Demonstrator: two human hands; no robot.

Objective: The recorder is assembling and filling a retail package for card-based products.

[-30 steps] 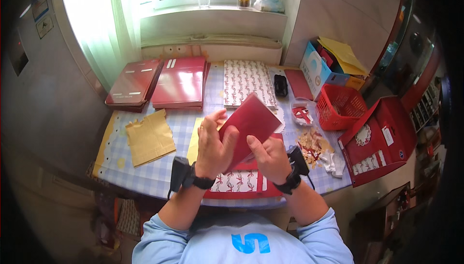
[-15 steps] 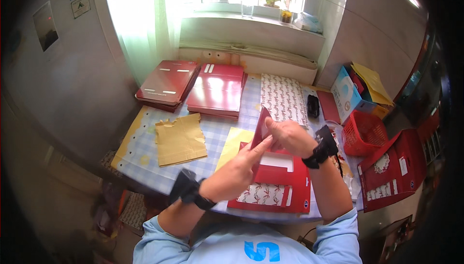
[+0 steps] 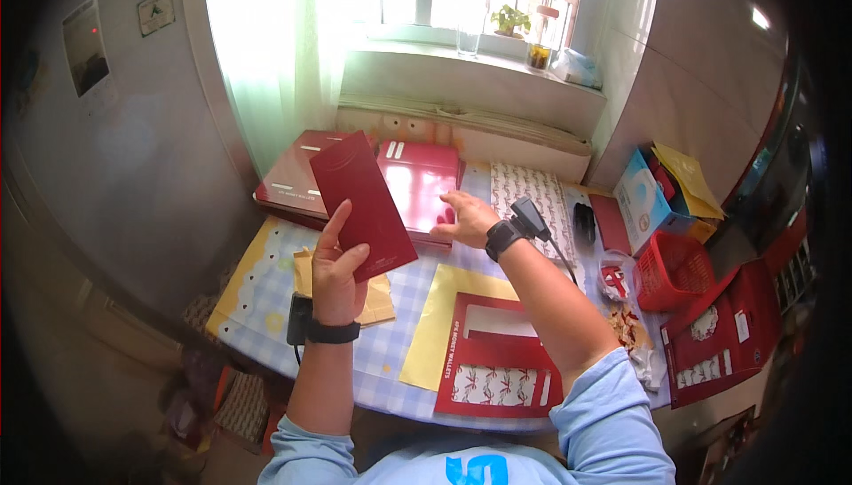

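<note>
A long red paper envelope stands tilted in my left hand, pinched near its lower end by the thumb and fingers. It overlaps part of the stacks behind it. My right hand reaches over the right edge of a stack of glossy red card sleeves, fingers apart and bent; I cannot tell whether they touch it. Below my right forearm lies a red card folder with cut-out windows, one showing patterned paper. A yellow sheet lies partly under that folder.
Another red stack sits at the far left, with torn brown paper nearer me. To the right are patterned paper, a dark object, a red basket, a blue-white box and an opened red folder.
Both hands were on the red envelope above the folder. My left hand has carried it up and leftward; my right hand has let go and moved to the glossy stack.
</note>
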